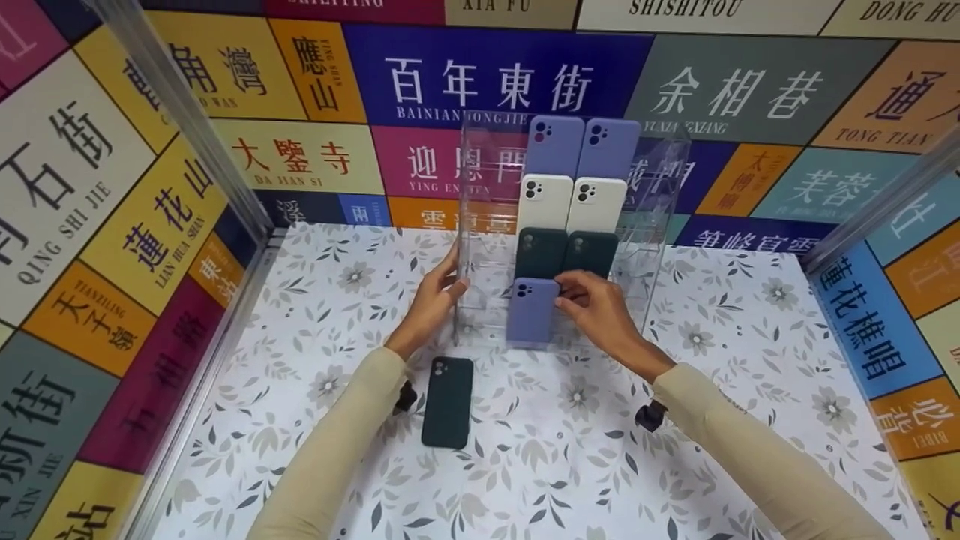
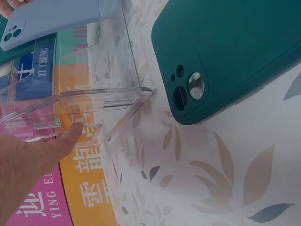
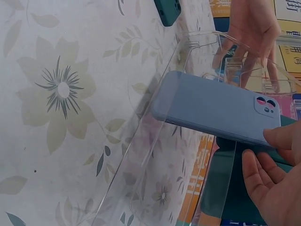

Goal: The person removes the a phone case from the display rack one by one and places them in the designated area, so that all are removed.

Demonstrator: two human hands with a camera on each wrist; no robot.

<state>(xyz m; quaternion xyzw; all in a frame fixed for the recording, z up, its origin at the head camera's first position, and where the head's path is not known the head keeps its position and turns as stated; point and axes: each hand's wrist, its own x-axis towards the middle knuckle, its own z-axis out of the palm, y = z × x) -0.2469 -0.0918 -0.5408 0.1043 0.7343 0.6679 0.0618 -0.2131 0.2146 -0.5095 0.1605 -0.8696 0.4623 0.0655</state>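
A lavender phone case [image 1: 532, 313] stands in the lowest front tier of a clear acrylic display stand [image 1: 660, 247]. With thumb and fingertips my right hand [image 1: 600, 307] pinches this case by its upper right edge; the right wrist view shows the thumb on the back of the case [image 3: 211, 108]. My left hand [image 1: 435, 296] holds the left side of the stand, thumb towards the front. Behind the lavender case, two dark green cases [image 1: 592, 253] fill the tier above, then two white cases [image 1: 598, 204], then two lavender cases [image 1: 611, 146] at the top.
Another dark green phone case [image 1: 448, 401] lies flat on the floral-patterned table [image 1: 577, 465], in front of the stand near my left forearm. Panels with large Chinese lettering [image 1: 487, 82] wall in the back and sides, with metal posts [image 1: 202, 135] at the corners.
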